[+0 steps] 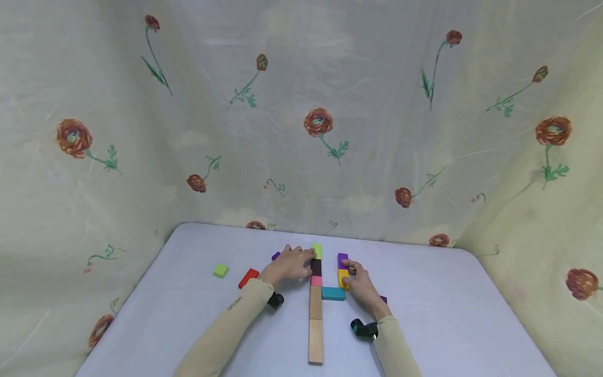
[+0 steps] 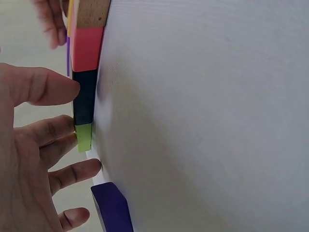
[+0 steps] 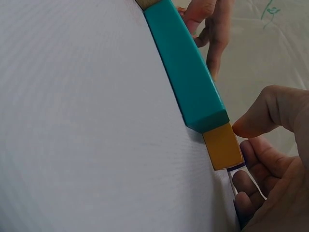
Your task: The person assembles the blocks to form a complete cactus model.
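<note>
My left hand (image 1: 292, 263) lies along the left side of a straight row of blocks. Its thumb touches the dark block (image 2: 85, 99), and fingertips reach the lime block (image 2: 84, 137) at the far end. On the right, my right hand (image 1: 361, 285) rests its thumb against the yellow block (image 3: 224, 147). Its other fingers bend near the purple block (image 1: 343, 257), which sits end to end beyond the yellow one. A teal block (image 3: 186, 67) lies crosswise between the row and the yellow block. Below the dark block come a pink block (image 2: 88, 49) and wooden blocks (image 1: 315, 340).
To the left lie a loose lime block (image 1: 220, 270) and a red block (image 1: 248, 278). A purple block (image 2: 113, 207) is beside my left fingers. Another purple piece (image 1: 383, 299) shows partly behind my right wrist. Floral cloth (image 1: 367, 131) surrounds the white table (image 1: 452, 324).
</note>
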Motion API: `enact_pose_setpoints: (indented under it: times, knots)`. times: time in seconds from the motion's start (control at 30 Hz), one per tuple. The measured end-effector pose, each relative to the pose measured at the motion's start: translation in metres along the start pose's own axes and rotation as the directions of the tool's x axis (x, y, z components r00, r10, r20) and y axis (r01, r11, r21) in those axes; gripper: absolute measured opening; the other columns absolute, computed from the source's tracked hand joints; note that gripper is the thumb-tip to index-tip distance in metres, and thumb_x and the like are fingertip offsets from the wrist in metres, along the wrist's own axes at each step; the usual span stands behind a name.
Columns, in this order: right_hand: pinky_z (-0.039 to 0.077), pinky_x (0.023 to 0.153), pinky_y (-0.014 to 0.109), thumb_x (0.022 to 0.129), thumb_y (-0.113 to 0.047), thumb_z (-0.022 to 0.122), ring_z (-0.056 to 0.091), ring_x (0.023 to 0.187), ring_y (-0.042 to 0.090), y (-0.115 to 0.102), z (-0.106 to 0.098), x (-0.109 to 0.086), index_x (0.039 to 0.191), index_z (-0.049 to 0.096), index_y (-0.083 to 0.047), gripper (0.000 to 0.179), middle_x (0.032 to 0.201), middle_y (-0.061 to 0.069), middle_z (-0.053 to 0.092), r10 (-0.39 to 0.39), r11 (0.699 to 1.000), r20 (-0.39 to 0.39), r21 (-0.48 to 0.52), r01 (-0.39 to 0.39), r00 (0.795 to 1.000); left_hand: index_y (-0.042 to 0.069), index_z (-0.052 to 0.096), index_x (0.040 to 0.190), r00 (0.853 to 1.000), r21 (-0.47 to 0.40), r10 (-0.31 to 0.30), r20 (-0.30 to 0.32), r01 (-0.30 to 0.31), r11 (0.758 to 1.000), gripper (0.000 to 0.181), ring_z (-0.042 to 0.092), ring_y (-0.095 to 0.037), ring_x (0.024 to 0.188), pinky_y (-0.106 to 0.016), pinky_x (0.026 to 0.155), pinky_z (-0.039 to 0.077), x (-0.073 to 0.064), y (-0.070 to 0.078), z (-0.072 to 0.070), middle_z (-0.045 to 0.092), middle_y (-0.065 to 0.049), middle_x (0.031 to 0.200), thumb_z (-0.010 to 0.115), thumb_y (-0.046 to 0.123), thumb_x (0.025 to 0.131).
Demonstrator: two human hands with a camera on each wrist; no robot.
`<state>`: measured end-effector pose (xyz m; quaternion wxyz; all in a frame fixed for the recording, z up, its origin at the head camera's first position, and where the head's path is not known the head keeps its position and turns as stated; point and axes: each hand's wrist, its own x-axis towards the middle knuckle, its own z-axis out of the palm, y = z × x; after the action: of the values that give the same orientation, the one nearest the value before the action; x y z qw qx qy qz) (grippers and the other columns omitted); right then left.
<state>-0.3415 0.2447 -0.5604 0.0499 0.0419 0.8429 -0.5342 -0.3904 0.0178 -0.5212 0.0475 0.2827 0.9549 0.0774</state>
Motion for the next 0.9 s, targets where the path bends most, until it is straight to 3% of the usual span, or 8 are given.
enact_pose_setpoints:
  times: [0.37,0.57,0.9]
  knots:
    - [0.024,0.113,0.058,0.094,-0.006,0.054,0.032,0.134,0.037,-0.0003,-0.0001,-0.0002,0.141,0.04,-0.012,0.049,0.143,0.019,0.035,-0.004,1.0,-0.01,-0.002,0.004,1.0,0.022,0.045,0.145,1.0,-0.02,0.018,0.008,-0.018,1.0,0.056,0.036,-0.025,0.141,-0.058,0.115,0.019,0.0005,-0.0033,-0.0019,0.037,0.005,0.154,0.051,0.031,0.09]
    - [0.023,0.113,0.059,0.094,-0.006,0.054,0.031,0.134,0.037,0.0006,0.0008,-0.0008,0.141,0.041,-0.012,0.049,0.144,0.019,0.034,-0.005,1.0,-0.004,0.002,0.005,1.0,0.023,0.042,0.147,1.0,-0.063,0.006,0.009,-0.006,0.998,0.057,0.032,-0.025,0.143,-0.057,0.116,0.019,0.0003,-0.0058,0.0038,0.036,0.004,0.155,0.053,0.03,0.091]
    - [0.024,0.112,0.059,0.094,-0.005,0.054,0.031,0.135,0.037,0.0012,0.0009,0.0005,0.141,0.041,-0.011,0.049,0.144,0.019,0.034,-0.016,1.0,-0.005,0.002,0.016,1.0,0.021,0.046,0.144,0.998,-0.07,0.011,-0.058,-0.015,0.997,0.054,0.034,-0.023,0.142,-0.056,0.115,0.022,-0.0065,-0.0065,0.0049,0.041,0.002,0.152,0.053,0.032,0.091]
